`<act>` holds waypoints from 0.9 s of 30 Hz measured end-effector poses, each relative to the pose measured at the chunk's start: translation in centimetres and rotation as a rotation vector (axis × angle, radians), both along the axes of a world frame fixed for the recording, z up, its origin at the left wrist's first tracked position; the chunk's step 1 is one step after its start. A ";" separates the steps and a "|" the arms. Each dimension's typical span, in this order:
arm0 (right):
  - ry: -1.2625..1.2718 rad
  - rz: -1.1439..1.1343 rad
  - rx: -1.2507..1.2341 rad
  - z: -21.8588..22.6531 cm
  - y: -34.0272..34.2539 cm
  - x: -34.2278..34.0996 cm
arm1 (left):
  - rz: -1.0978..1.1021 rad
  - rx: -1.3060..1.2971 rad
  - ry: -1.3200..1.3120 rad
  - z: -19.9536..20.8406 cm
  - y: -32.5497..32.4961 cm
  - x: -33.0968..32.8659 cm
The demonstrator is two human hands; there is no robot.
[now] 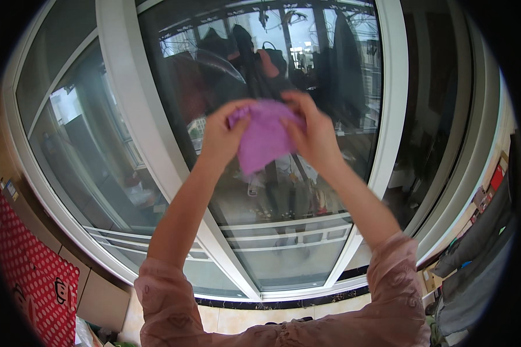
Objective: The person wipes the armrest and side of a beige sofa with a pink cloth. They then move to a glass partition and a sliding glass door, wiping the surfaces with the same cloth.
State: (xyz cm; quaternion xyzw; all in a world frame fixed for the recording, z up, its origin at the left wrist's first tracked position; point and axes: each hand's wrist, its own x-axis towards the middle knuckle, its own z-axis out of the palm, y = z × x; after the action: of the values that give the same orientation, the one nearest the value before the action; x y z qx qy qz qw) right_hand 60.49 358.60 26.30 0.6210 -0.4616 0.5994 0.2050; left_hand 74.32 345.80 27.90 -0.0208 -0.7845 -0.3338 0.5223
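Note:
A purple cloth (266, 136) hangs between my two raised hands, in front of a glass sliding door panel (283, 254). On its left side my left hand (227, 128) pinches the cloth's upper edge, thumb in front. My right hand (311, 126) grips the other upper side, also with its thumb in front. The cloth droops to a point at its lower left and is slightly blurred. Whether it touches the glass I cannot tell.
White door frames (136, 87) stand left and right of the panel. Red dotted fabric (35, 272) covers something at lower left, beside a beige cabinet (101, 301). Grey clothes (480, 272) hang at the right. Dark hanging garments (226, 75) show in the glass.

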 end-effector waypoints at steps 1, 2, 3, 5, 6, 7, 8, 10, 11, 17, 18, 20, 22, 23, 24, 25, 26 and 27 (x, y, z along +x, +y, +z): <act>0.168 -0.067 -0.190 2.7 -0.9 -0.3 | -0.016 -0.013 0.110 1.6 -1.1 -0.7; 0.287 -0.225 -0.304 5.7 -1.3 0.2 | 0.126 -0.194 0.234 4.1 -1.8 -1.3; 0.421 -0.454 -0.297 8.3 -2.5 -0.3 | 0.276 -0.371 0.350 6.2 -2.4 -1.7; 0.600 -0.757 -0.537 12.9 -5.0 -1.0 | 0.521 -0.536 0.444 10.0 -2.0 -2.5; 0.600 -0.807 -0.562 13.9 -6.8 -1.2 | 0.716 -0.641 0.496 10.8 -2.2 -3.2; 0.608 -0.865 -0.578 14.1 -8.9 -2.0 | 0.920 -0.743 0.415 10.9 -2.0 -4.6; 0.618 -0.926 -0.595 13.8 -10.5 -2.8 | 1.122 -0.841 0.328 10.8 -1.7 -5.8; 0.612 -0.858 -0.525 12.4 -11.2 -2.6 | 0.902 -0.786 0.382 9.8 -3.3 -7.2; 0.607 -0.794 -0.548 12.2 -11.5 -2.6 | 0.791 -0.757 0.404 9.2 -4.5 -7.6; 0.639 -0.755 -0.585 12.1 -11.7 -3.5 | 0.915 -0.849 0.403 8.2 -4.6 -8.0; 0.629 -0.767 -0.580 11.9 -11.7 -3.4 | 0.913 -0.848 0.398 8.1 -4.7 -7.9; 0.609 -0.770 -0.567 11.2 -12.0 -3.1 | 0.913 -0.849 0.385 7.5 -5.0 -7.6; 0.597 -0.769 -0.548 10.4 -11.9 -3.0 | 0.899 -0.841 0.359 6.6 -4.9 -7.5; 0.578 -0.758 -0.525 9.6 -11.9 -2.8 | 0.895 -0.837 0.344 6.0 -4.9 -7.4; 0.570 -0.761 -0.501 8.9 -11.2 -2.9 | 0.882 -0.827 0.331 5.3 -4.5 -7.6; 0.557 -0.752 -0.479 8.0 -10.9 -2.7 | 0.879 -0.819 0.312 4.4 -4.3 -7.6; 0.536 -0.753 -0.440 7.1 -10.6 -2.5 | 0.875 -0.811 0.293 3.4 -4.1 -7.6; 0.516 -0.758 -0.402 6.0 -10.0 -2.3 | 0.858 -0.792 0.256 2.5 -3.7 -7.6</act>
State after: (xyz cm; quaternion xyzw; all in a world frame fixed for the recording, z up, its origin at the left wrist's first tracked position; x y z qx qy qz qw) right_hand 58.17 348.62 32.34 0.4858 -0.4644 0.3865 0.6316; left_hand 66.72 342.10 30.36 0.0650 -0.7184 0.2301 0.6532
